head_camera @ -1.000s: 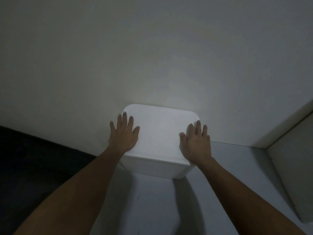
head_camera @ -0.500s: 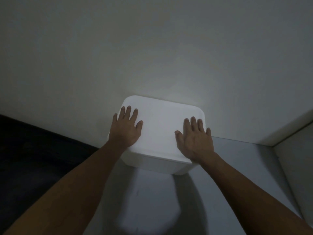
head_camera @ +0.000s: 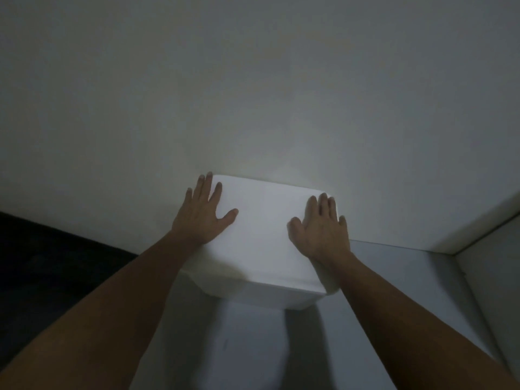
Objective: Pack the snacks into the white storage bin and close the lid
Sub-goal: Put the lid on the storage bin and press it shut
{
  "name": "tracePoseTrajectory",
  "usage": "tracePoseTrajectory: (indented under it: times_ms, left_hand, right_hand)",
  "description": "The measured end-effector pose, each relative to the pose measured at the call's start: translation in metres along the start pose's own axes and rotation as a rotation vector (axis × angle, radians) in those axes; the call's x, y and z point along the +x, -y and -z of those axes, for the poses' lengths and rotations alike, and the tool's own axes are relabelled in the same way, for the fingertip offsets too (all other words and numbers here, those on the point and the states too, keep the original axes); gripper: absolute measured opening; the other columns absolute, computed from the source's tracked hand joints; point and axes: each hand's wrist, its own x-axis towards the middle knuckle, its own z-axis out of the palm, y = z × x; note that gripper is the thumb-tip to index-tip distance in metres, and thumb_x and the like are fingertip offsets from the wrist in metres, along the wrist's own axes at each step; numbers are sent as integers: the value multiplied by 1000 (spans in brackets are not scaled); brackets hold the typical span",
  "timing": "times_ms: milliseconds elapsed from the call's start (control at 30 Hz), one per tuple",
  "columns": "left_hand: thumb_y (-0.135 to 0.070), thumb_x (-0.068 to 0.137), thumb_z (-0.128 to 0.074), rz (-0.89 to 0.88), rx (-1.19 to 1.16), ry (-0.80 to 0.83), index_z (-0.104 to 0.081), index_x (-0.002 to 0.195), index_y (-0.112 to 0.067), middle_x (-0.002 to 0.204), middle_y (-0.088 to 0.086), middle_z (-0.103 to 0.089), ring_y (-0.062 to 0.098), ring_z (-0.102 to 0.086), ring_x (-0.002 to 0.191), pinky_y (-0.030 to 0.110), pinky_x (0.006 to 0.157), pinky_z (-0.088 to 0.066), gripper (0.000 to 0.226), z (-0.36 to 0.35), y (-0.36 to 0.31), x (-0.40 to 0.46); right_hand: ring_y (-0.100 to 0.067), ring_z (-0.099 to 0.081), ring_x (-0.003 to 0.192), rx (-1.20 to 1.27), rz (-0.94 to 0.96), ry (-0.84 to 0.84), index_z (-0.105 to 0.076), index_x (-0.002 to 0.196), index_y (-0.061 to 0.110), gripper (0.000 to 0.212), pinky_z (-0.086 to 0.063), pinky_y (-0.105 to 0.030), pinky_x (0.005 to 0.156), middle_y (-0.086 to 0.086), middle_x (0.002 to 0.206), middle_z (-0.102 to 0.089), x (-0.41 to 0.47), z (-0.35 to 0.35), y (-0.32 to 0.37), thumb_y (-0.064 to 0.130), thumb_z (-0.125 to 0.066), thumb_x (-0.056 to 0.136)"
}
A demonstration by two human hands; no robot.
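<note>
Since a moment ago, both our hands have slid further back along the lid, toward the wall behind the white storage bin. Our left hand now lies flat on the lid's left edge, its fingertips reaching the rear left corner. Our right hand lies flat on the right edge with its fingers close to the rear right corner. Both hands are spread and straight-fingered, pressing down and gripping nothing.

We judge that we are working round the rim to seat the lid, front portion first and now the back, so the task looks nearly finished.

The bin stands on the pale table, its rear side up against the wall.

Much remains hard to read. No snacks are visible, so we assume they are inside under the lid. Dim light and the bright glare on the lid wash out the seam between lid and bin, and we cannot tell whether the lid is fully clicked down. Our forearms cover the bin's near side corners, and the dark area left of the bin shows no detail.
</note>
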Motion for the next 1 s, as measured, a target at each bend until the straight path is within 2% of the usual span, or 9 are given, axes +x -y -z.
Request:
tracePoseTrajectory:
  times_ms: [133,267,400,500,600,667,733,800,1000]
  left_hand:
    - [-67,87,-39,56,-120,26,-11,152,-10,162,3,0,15,6,149,39,121,-9,91,-1,0,1]
    - [-74,80,-44,100,-173,20,-15,152,-14,162,-3,-4,9,2,148,35,121,-13,98,-4,1,5]
    - [-74,81,-40,84,-147,10,-15,152,-12,162,0,-4,11,2,149,37,121,-12,97,-5,0,4]
    - [-72,86,-27,61,14,34,-16,151,-13,162,4,-6,18,0,149,46,121,-4,89,-2,-5,0]
    - [-66,91,-24,9,109,55,-18,151,-18,161,7,-9,24,-6,149,48,120,-2,77,6,-18,-11]
    - [-80,78,-31,-91,26,244,-2,153,-25,161,6,12,26,9,149,50,119,4,97,9,-23,-25]
    - [-99,45,-32,-183,-28,444,17,148,-33,153,2,34,25,30,142,54,115,16,132,10,-26,-43]
    - [-103,30,-27,-240,-6,453,25,145,-35,150,1,40,24,38,138,57,112,21,143,5,-26,-55]
    - [-102,31,-31,-233,-26,400,21,147,-35,154,3,33,23,35,140,57,112,20,143,2,-31,-60]
  right_hand:
    - [-28,-1,149,-15,-34,8,-13,150,9,84,-16,-58,115,-14,161,-6,2,-3,3,58,-24,83]
    - [-29,-3,149,-44,-21,-1,-15,149,8,84,-19,-57,115,-15,160,-8,2,-3,2,59,-24,83]
    - [-28,-4,149,-4,12,12,-20,146,8,82,-21,-57,115,-15,160,-11,2,0,-3,61,-28,84]
    - [-29,-8,148,-38,111,28,-24,145,12,78,-12,-61,116,-13,159,-15,-9,7,-5,62,-30,85]
    - [-32,4,148,-68,207,215,-10,149,22,90,-5,-70,111,-8,162,1,-26,21,-5,75,-35,81]
    - [-35,19,146,-89,233,413,7,149,30,114,1,-72,108,-4,160,19,-40,28,-5,89,-43,65]
    - [-35,29,142,-149,258,489,19,146,34,130,4,-72,107,-4,156,30,-52,28,-7,93,-49,52]
    - [-36,34,139,-210,283,477,26,144,34,137,6,-71,108,-4,153,36,-57,22,-8,94,-52,48]
    - [-37,27,143,-265,283,397,22,145,34,133,-1,-71,108,-6,156,30,-59,13,-6,90,-55,51]
